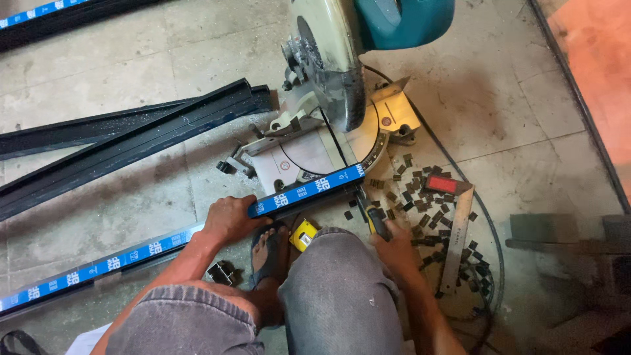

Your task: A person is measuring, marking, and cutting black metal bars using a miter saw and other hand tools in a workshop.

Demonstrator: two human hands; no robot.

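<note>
Squatting at a mitre saw, steadying a long metal profile on the floor.

The left hand point(229, 217) lies curled over a long dark aluminium profile point(305, 190) with blue protective film, pressing it across the saw's pale round base point(299, 158). The right hand point(394, 250) is closed around a yellow-and-black handled tool point(376, 221), its tip just beside the profile's end. Small dark offcuts point(420, 197) and a steel square point(458, 230) lie right of that hand; a yellow tape measure point(303, 234) sits between the hands.
</note>
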